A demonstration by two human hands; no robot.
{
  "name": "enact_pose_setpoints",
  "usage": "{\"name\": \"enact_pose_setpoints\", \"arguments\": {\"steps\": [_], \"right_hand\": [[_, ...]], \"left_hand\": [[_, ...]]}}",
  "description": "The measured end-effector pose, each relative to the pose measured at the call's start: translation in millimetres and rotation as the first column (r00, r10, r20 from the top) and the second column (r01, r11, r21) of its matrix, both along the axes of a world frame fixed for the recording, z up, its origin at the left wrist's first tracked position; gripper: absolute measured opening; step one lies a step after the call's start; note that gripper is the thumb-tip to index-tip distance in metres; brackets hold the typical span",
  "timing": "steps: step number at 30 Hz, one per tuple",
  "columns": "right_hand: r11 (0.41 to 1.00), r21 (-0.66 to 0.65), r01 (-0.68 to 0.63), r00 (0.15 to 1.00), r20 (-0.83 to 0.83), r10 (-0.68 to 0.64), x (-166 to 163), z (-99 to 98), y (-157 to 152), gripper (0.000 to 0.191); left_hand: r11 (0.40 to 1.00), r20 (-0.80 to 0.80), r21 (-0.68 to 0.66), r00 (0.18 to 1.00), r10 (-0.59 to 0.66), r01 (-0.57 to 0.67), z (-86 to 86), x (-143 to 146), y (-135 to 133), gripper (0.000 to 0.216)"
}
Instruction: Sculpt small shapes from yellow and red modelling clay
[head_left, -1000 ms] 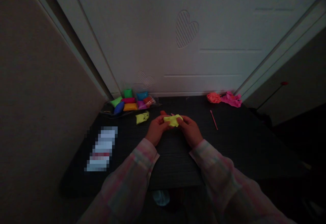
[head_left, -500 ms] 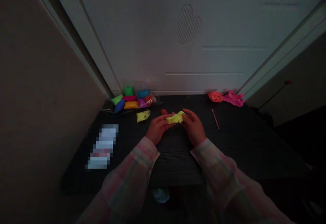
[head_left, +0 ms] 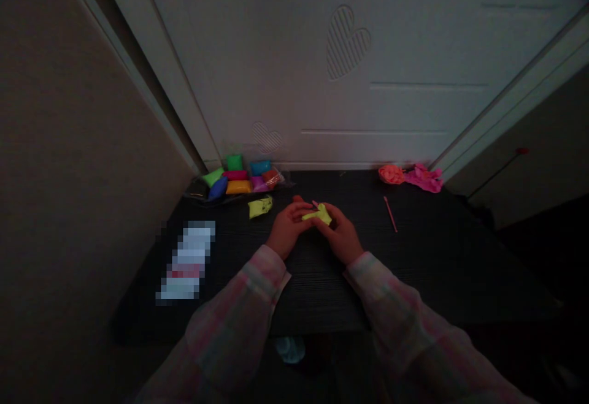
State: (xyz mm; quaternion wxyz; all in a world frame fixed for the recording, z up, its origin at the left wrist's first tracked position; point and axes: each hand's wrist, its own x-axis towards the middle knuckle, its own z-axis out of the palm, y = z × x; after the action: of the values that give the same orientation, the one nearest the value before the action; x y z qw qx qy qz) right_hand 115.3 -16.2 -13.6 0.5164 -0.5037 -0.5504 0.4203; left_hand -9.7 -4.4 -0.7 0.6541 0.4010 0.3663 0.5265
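Note:
A piece of soft yellow modelling clay (head_left: 323, 214) is held between my two hands above the dark table. My left hand (head_left: 288, 226) pinches its left end, fingers closed on it. My right hand (head_left: 341, 232) grips the other end, thumb in front and fingers behind. Just beyond the hands a small red lump (head_left: 297, 198) shows in part, with a bit of pink beside it; my fingers cover the rest. A crumpled yellow packet (head_left: 260, 208) lies to the left of my left hand. On the right lies a thin pink stick tool (head_left: 391, 214).
At the back left is a clear bag of several coloured clay packets (head_left: 239, 187). A coral rose-like shape (head_left: 391, 174) and a pink crumpled piece (head_left: 424, 178) sit at the back right. A blurred-out bright rectangle (head_left: 188, 260) lies on the table (head_left: 437, 269). A white panel (head_left: 276, 42) stands behind.
My hands have drawn closer together, the right one moving left. The yellow clay, stretched wide before, is now folded and bunched up between the fingers. The view has shifted slightly.

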Motion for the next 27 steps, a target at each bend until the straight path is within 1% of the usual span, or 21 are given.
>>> {"name": "enact_pose_setpoints", "arguments": {"steps": [5, 8, 10, 13, 15, 16, 18, 21, 23, 25, 27], "right_hand": [[0.998, 0.057, -0.022, 0.997, 0.079, 0.018, -0.4, 3.3, -4.4, 0.038], [0.996, 0.086, 0.015, 0.989, 0.143, -0.027, -0.6, 4.9, -5.0, 0.034], [0.993, 0.112, 0.044, 0.983, 0.172, -0.063, 0.1, 5.5, -4.2, 0.030], [0.974, 0.208, 0.088, 0.972, 0.196, -0.130, 2.0, 5.9, -2.4, 0.021], [0.960, 0.258, 0.113, 0.963, 0.208, -0.169, 3.3, 5.8, -1.5, 0.018], [0.957, 0.260, 0.126, 0.962, 0.205, -0.182, 3.7, 5.7, -1.1, 0.017], [0.962, 0.225, 0.155, 0.968, 0.159, -0.193, 4.1, 5.4, -0.4, 0.020], [0.971, 0.136, 0.197, 0.980, 0.006, -0.199, 4.1, 4.9, 1.2, 0.022], [0.977, 0.089, 0.194, 0.980, -0.058, -0.189, 3.7, 4.5, 1.9, 0.021], [0.984, 0.067, 0.165, 0.986, -0.051, -0.162, 2.7, 3.8, 1.4, 0.021], [0.989, 0.078, 0.124, 0.992, -0.001, -0.124, 0.8, 2.9, -0.3, 0.020]], "left_hand": [[0.999, -0.074, 0.004, 0.996, 0.048, -0.048, -0.9, -0.1, 1.2, 0.028], [0.998, -0.104, -0.020, 0.992, 0.065, -0.067, -0.6, 0.8, 1.3, 0.025], [0.997, -0.096, -0.027, 0.993, 0.071, -0.074, -0.4, 1.4, 1.4, 0.025], [0.996, -0.061, -0.033, 0.995, 0.076, -0.078, -1.1, 1.9, 1.8, 0.025], [0.996, -0.038, -0.041, 0.997, 0.074, -0.075, -2.3, 1.9, 2.1, 0.025], [0.996, -0.028, -0.048, 0.997, 0.074, -0.075, -3.1, 1.8, 2.3, 0.024], [0.995, -0.003, -0.067, 0.997, 0.073, -0.073, -4.8, 1.5, 2.7, 0.023], [0.992, 0.041, -0.099, 0.996, 0.082, -0.078, -5.8, 1.2, 2.8, 0.020], [0.990, 0.084, -0.118, 0.992, 0.093, -0.082, -4.8, 1.4, 2.4, 0.017], [0.986, 0.134, -0.143, 0.985, 0.108, -0.088, -2.9, 2.2, 1.7, 0.014], [0.980, 0.196, -0.171, 0.971, 0.136, -0.103, -0.5, 3.6, 0.9, 0.015]]}}
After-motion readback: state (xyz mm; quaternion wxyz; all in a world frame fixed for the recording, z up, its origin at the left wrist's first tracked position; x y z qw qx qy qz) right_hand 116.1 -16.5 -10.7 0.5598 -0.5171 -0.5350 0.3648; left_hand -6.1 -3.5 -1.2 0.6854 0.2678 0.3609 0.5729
